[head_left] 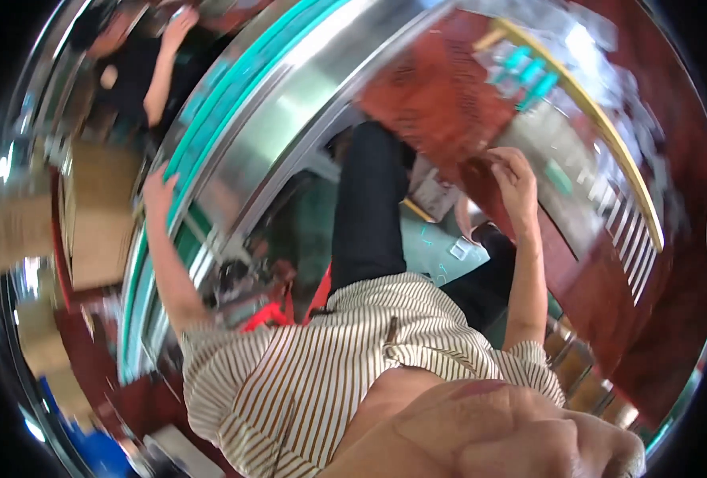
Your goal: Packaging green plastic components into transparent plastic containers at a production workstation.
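At the left, my left hand [160, 190] rests at the edge of a teal conveyor belt [184, 163], its fingers somewhat apart and nothing visible in them. My right hand [516, 179] is raised at the near edge of a red-brown table [441, 88]. Its fingers are curled with the tips close to the thumb; whatever they hold, if anything, is too small and blurred to make out. Beyond it lies a grey sheet [551, 147]. Small teal pieces [528, 78] and a row of white strips [634, 251] lie along a long yellow bar [608, 131].
A shiny metal rail [289, 103] runs beside the belt. Across it at upper left is another person in dark clothes [134, 76], one hand raised. Cardboard boxes [98, 211] stand at the left. Clear plastic bags [600, 36] lie at the far right. Something red [270, 315] is by my legs.
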A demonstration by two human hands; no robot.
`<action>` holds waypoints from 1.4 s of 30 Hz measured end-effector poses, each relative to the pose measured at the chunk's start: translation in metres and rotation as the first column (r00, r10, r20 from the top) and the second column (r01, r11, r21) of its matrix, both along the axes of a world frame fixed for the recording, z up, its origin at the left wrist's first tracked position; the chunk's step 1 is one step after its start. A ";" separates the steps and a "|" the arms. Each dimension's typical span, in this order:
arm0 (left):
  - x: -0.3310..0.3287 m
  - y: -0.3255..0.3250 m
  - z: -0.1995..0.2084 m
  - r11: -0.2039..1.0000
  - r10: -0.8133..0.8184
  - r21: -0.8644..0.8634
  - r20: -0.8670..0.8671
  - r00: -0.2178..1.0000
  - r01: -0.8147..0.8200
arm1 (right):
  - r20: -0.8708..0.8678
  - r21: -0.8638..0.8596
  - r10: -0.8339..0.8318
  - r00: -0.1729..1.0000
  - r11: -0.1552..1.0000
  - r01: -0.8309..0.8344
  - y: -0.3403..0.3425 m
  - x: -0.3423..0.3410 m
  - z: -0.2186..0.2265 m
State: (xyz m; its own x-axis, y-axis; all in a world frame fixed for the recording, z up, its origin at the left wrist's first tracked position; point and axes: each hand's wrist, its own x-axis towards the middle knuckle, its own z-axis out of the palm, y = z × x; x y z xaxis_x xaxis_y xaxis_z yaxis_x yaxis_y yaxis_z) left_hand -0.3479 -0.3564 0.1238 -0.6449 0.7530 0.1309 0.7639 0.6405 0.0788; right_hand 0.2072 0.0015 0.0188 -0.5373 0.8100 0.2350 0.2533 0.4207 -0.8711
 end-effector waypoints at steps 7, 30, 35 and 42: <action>0.176 0.261 0.023 0.819 -0.573 0.349 0.471 0.670 0.455 | -0.265 0.337 -0.553 0.790 0.714 0.614 0.091 0.104 -0.025; 0.267 0.402 -0.103 0.714 -0.662 0.452 0.189 0.725 0.535 | -0.581 -0.296 -0.198 0.790 0.955 0.022 0.188 -0.008 -0.013; 0.263 0.379 -0.092 0.733 -0.611 0.389 0.016 0.791 0.558 | -0.533 -0.207 -0.179 0.827 0.975 0.078 0.163 0.056 0.002; 0.271 0.403 -0.065 0.662 -0.649 0.471 -0.029 0.761 0.583 | -0.377 -0.086 -0.386 0.842 0.920 0.383 0.047 0.033 0.017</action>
